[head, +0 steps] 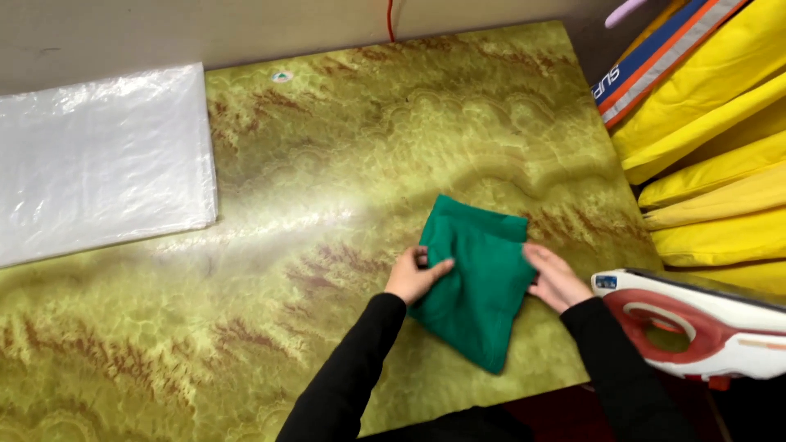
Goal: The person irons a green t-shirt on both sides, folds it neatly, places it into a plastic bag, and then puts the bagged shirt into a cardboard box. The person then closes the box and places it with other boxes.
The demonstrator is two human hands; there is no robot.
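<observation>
My left hand (416, 276) pinches the folded green cloth (479, 278) edge, grip closed. My right hand (557, 278) lies flat on it, fingers open. Iron (704, 323) sits near, right of the table (327, 164).

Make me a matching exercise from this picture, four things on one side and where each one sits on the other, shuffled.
Things:
1. folded green cloth
2. red and white clothes iron
3. stack of clear plastic bags
4. pile of yellow fabric

Places:
A. far left of the table
B. between left hand and right hand
C. right, beyond the table's edge
D. table's near right corner

Pairs: 1-B, 2-D, 3-A, 4-C
</observation>
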